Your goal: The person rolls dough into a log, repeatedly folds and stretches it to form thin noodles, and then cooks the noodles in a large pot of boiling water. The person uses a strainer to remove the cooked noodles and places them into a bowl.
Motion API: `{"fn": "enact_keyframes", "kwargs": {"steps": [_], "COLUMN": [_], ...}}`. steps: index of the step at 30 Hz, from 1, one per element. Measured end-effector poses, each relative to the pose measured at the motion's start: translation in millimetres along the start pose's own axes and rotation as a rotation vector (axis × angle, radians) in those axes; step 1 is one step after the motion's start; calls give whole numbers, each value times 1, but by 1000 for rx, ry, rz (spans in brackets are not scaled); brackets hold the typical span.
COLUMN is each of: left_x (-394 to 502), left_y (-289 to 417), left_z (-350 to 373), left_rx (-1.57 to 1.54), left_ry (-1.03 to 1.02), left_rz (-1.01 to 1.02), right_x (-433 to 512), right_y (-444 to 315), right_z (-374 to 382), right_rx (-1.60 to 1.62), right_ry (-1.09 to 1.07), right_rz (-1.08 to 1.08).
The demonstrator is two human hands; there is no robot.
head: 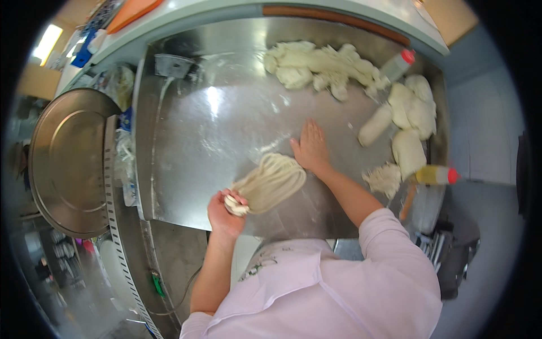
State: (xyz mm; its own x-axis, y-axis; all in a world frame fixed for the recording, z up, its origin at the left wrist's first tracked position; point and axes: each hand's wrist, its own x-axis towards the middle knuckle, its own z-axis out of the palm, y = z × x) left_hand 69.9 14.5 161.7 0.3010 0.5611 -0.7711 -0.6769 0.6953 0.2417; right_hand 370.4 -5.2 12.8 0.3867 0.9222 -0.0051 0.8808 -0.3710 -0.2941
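My left hand (225, 215) grips one end of a bundle of pulled noodle strands (273, 186) near the front edge of the stainless steel worktop (186, 169). A thick twisted knob of dough shows in that fist. From it the strands fan out to the right, and their looped ends lie close to my right wrist. Flat, palm down and holding nothing, my right hand (312, 146) is at the middle of the worktop, its thumb apart from the fingers. White flour streaks (275, 143) mark the steel beside it.
A torn dough heap (322, 68) lies at the back, smooth dough pieces (408, 106) and a ragged dough scrap (383, 179) at right. Two red-capped squeeze bottles (396, 68) (436, 175) lie among them. A metal scoop (172, 65) sits back left; a large round metal lid (70, 163) stands beyond.
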Motion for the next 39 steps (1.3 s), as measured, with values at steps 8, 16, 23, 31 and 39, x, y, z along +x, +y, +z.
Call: {"fn": "enact_keyframes", "kwargs": {"steps": [8, 16, 23, 31, 39], "left_x": [-4, 1, 10, 11, 16], "left_y": [-18, -15, -2, 8, 13], "left_z": [12, 6, 22, 23, 21], "left_rx": [-78, -171, -158, -54, -51], "left_ry": [97, 166, 138, -72, -222], "left_rz": [15, 34, 69, 52, -11], "right_x": [266, 433, 372, 129, -84], "right_y": [-144, -232, -226, -97, -111], "right_z": [37, 93, 76, -15, -77], "right_rx": [81, 175, 23, 742, 154], "right_ry": [46, 15, -234, -483, -564], "right_rz": [-361, -765, -940, -872, -499]}}
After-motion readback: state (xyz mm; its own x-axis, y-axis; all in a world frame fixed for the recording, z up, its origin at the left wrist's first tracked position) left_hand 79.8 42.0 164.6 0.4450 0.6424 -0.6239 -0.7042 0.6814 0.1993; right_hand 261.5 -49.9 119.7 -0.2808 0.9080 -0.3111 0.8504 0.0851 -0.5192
